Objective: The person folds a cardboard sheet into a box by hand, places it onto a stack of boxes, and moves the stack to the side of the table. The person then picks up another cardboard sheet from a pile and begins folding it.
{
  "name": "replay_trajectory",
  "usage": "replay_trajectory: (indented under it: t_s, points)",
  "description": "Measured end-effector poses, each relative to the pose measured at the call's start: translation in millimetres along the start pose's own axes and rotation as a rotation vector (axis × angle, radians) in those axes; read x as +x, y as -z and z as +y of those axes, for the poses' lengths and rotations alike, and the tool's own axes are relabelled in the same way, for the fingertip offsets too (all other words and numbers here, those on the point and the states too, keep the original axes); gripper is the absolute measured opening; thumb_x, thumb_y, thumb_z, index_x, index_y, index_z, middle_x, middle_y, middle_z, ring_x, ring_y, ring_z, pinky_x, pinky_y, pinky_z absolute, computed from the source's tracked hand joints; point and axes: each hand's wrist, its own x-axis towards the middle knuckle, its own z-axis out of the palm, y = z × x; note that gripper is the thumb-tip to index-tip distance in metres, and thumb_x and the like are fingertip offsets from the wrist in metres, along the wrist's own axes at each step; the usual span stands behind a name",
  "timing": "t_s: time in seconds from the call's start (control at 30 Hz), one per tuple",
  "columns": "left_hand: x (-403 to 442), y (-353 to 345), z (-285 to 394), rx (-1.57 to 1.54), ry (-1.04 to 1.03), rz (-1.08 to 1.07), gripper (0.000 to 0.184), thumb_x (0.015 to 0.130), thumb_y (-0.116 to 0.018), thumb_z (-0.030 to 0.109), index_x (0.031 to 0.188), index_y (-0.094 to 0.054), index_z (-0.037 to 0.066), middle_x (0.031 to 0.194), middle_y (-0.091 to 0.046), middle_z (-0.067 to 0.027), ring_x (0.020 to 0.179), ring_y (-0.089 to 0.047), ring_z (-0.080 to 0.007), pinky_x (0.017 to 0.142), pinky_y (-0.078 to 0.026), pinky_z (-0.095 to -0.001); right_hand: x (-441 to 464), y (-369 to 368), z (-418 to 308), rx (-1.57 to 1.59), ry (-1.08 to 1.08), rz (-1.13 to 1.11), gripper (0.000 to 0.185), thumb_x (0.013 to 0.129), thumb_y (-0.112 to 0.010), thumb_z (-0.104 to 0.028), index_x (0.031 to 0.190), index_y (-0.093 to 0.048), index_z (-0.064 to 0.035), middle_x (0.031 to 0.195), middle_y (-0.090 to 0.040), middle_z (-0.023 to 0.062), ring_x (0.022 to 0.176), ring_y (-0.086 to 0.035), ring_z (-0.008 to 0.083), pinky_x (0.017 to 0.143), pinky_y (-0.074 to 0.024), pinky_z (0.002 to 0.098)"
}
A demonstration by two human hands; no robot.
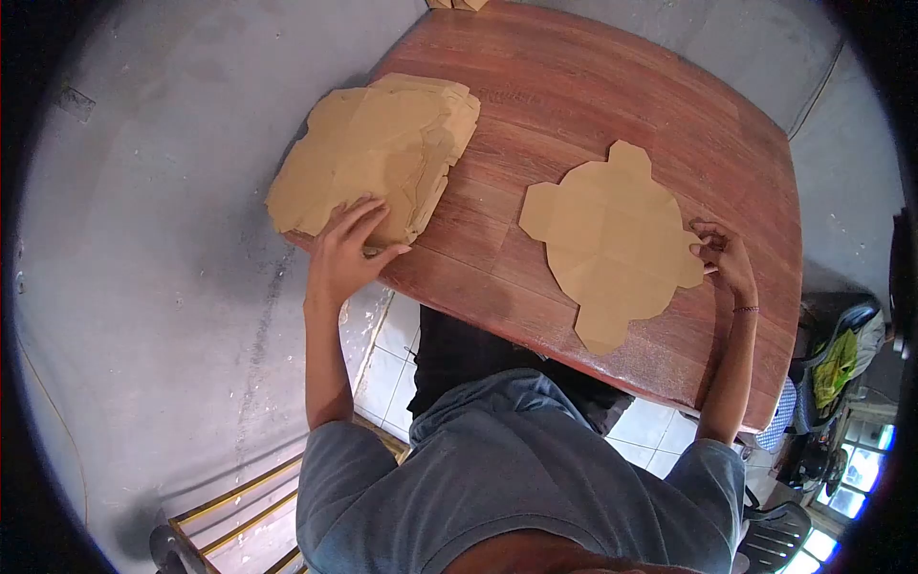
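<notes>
A flat brown cardboard cutout [612, 244], round in the middle with tabs sticking out around it, lies on the wooden table. At its right tab, my right hand [727, 258] has its fingers curled and pinches the edge. To the left is a stack of similar cardboard pieces [359, 143], piled unevenly with layered edges showing on its right side. My left hand [346, 251] rests on the near edge of this stack, fingers stretched over the top piece and thumb held apart.
The reddish-brown table [535, 57] meets a grey wall [182, 191] on the left. Another bit of cardboard [459, 4] shows at its far corner. A metal-framed rack [234, 507] stands lower left. At right are a chair [770, 536] and a yellow-green cloth [835, 368].
</notes>
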Motion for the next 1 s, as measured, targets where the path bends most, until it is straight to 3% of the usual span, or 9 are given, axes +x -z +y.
replay_trajectory:
  t_s: [0.1,0.17,0.3,0.37,0.53,0.6,0.7,0.87,1.0]
  points:
    - [3.7,-5.3,1.0,-0.039,-0.08,-0.003,0.049,0.074,-0.085,0.032,0.111,-0.074,0.003,0.126,-0.068,-0.0097,0.123,-0.061,-0.0299,0.105,-0.047,-0.0492,-0.1,-1.1,-0.2,0.011,-0.008,0.002,0.041,0.081,-0.076,0.003,0.12,-0.064,0.0038,0.09,-0.065,0.0014,0.071,-0.061,0.0091,0.052,-0.0468,0.022]
    - [5.7,-2.8,3.2,-0.124,0.033,-0.039,0.046,0.074,-0.086,0.03,0.109,-0.075,0.003,0.123,-0.07,-0.0085,0.121,-0.062,-0.0298,0.104,-0.048,-0.0479,-2.9,-6.4,-3.7,0.035,0.009,0.018,0.041,0.08,-0.075,0.004,0.119,-0.065,0.0026,0.085,-0.064,0.0011,0.07,-0.061,0.0091,0.052,-0.0459,0.0225]
    - [6.4,0.6,-0.2,-0.117,0.021,-0.066,0.044,0.074,-0.086,0.028,0.109,-0.075,0.004,0.124,-0.069,-0.0073,0.123,-0.061,-0.0298,0.106,-0.048,-0.0449,-3.2,-5.4,-2.6,0.035,0.017,0.046,0.041,0.078,-0.074,0.005,0.118,-0.066,0.0023,0.082,-0.065,0.0021,0.07,-0.063,0.0095,0.051,-0.0462,0.0239]
    - [7.3,2.8,1.6,-0.021,-0.1,-0.039,0.047,0.073,-0.086,0.028,0.113,-0.074,0.005,0.125,-0.068,-0.0074,0.125,-0.059,-0.0299,0.106,-0.048,-0.0422,-1.9,-3.0,-1.7,0.027,0.014,0.03,0.041,0.077,-0.074,0.004,0.118,-0.066,0.0026,0.082,-0.065,0.0024,0.069,-0.062,0.0097,0.051,-0.0462,0.0238]
    - [10.0,4.0,4.2,-0.052,-0.044,-0.081,0.052,0.073,-0.086,0.028,0.117,-0.072,0.005,0.127,-0.068,-0.0088,0.127,-0.057,-0.0296,0.106,-0.047,-0.0413,-1.1,-4.2,-0.8,0.055,0.03,0.016,0.042,0.077,-0.074,0.003,0.118,-0.066,0.0027,0.083,-0.064,0.0031,0.066,-0.061,0.0103,0.052,-0.0454,0.0234]
    - [10.9,4.5,4.3,-0.081,-0.01,-0.107,0.052,0.074,-0.086,0.028,0.118,-0.071,0.005,0.128,-0.067,-0.0095,0.127,-0.057,-0.0295,0.106,-0.047,-0.0415,-0.2,-2.8,-0.9,-0.046,0.012,0.021,0.042,0.081,-0.076,0.0,0.121,-0.065,0.0016,0.084,-0.06,-0.0016,0.072,-0.061,0.0088,0.055,-0.0524,0.0225]
    - [9.0,2.5,2.6,-0.082,-0.027,-0.108,0.045,0.081,-0.08,0.024,0.12,-0.07,0.004,0.127,-0.067,-0.0141,0.124,-0.06,-0.032,0.104,-0.049,-0.0431,-6.5,-5.3,-9.5,-0.028,-0.002,0.005,0.041,0.081,-0.076,0.0,0.121,-0.065,0.0018,0.083,-0.061,-0.0018,0.07,-0.061,0.0087,0.055,-0.0521,0.0228]
    - [4.5,-3.1,6.7,-0.036,-0.077,0.026,0.028,0.092,-0.064,0.011,0.118,-0.069,0.002,0.107,-0.073,-0.0185,0.098,-0.071,-0.0386,0.086,-0.057,-0.0452,2.0,0.3,3.8,-0.012,0.02,0.006,0.041,0.081,-0.076,0.0,0.121,-0.066,0.0016,0.082,-0.061,-0.0012,0.07,-0.06,0.0078,0.052,-0.0478,0.0217]
    - [6.8,-6.0,0.8,-0.045,-0.073,0.088,0.025,0.093,-0.062,0.008,0.116,-0.069,0.005,0.1,-0.073,-0.0186,0.09,-0.072,-0.0385,0.079,-0.057,-0.0459,-5.6,-4.1,-9.2,0.01,0.003,-0.012,0.04,0.079,-0.07,0.006,0.119,-0.065,0.0038,0.088,-0.066,0.0036,0.068,-0.061,0.0099,0.052,-0.0465,0.0221]
